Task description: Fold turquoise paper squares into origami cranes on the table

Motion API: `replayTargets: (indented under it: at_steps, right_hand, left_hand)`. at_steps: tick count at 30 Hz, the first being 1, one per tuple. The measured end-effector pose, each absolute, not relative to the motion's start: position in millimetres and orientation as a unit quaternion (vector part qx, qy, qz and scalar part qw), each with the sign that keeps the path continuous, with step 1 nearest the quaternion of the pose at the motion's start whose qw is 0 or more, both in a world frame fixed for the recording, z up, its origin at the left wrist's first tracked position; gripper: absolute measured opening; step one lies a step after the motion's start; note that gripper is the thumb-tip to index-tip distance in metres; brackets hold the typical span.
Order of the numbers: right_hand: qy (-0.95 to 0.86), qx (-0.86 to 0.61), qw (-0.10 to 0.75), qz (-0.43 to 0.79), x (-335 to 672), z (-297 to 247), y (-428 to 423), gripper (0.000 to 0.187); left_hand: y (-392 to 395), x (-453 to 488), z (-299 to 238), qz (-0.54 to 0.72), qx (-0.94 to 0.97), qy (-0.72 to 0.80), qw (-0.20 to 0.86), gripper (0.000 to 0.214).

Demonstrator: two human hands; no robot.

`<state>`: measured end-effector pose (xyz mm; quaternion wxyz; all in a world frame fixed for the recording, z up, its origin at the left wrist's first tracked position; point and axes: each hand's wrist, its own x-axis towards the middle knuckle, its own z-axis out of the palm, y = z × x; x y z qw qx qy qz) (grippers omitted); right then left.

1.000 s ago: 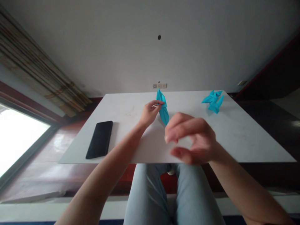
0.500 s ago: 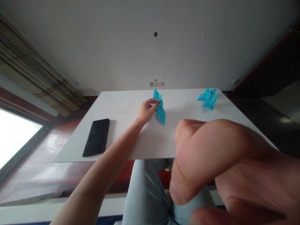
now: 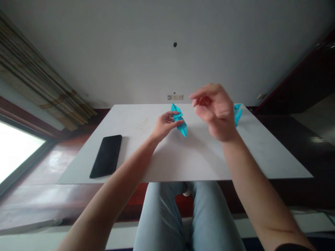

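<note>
Near the middle of the white table, my left hand (image 3: 166, 124) grips a piece of folded bright blue paper (image 3: 183, 129) between thumb and fingers. The paper is long and pointed at both ends, with creases across its middle, and the hand covers part of it. My right hand (image 3: 213, 109) is raised over the table to the right of that paper, apart from it. Its fingers are loosely curled, thumb and forefinger tips close with a slight gap, and nothing shows in them. Behind this hand, a second blue folded paper piece (image 3: 237, 118) lies partly hidden.
A black phone (image 3: 106, 156) lies at the left of the white table (image 3: 180, 160). The table's far edge lies by a grey wall (image 3: 125, 52) with sockets (image 3: 175, 97). My legs (image 3: 162, 216) are below the near edge. A patterned curtain (image 3: 39, 73) hangs at left.
My right hand has moved from close to the camera out over the table, now covering part of the second paper piece. The paper in my left hand has tilted slightly; its thumb has shifted.
</note>
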<state>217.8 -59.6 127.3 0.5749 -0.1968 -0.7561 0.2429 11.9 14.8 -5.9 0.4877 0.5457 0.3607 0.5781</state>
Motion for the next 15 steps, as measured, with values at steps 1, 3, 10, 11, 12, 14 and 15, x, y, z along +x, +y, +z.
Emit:
replayTargets:
  at_steps: [1, 3, 10, 11, 12, 14, 15]
  right_hand:
    - [-0.753, -0.241, 0.552, 0.266, 219, 111, -33, 0.024]
    - [-0.725, -0.329, 0.535, 0.281, 222, 78, 9, 0.052]
    - [-0.777, -0.317, 0.457, 0.296, 232, 19, 38, 0.068]
    - [-0.793, -0.307, 0.447, 0.279, 233, 18, 36, 0.064]
    - [-0.803, -0.301, 0.439, 0.266, 233, 17, 36, 0.058]
    - [-0.812, -0.298, 0.433, 0.255, 233, 16, 37, 0.05]
    - [-0.812, -0.299, 0.433, 0.252, 233, 16, 38, 0.047]
  left_hand:
    - [14, 13, -4, 0.576, 0.545, 0.362, 0.49, 0.068]
    - [13, 14, -2, 0.575, 0.54, 0.357, 0.5, 0.072]
    - [11, 14, 1, 0.578, 0.539, 0.321, 0.522, 0.063]
    - [11, 14, 2, 0.578, 0.54, 0.32, 0.522, 0.062]
    - [10, 14, 3, 0.577, 0.541, 0.32, 0.521, 0.062]
    - [9, 12, 5, 0.574, 0.546, 0.326, 0.516, 0.059]
    - [8, 12, 5, 0.572, 0.549, 0.33, 0.511, 0.056]
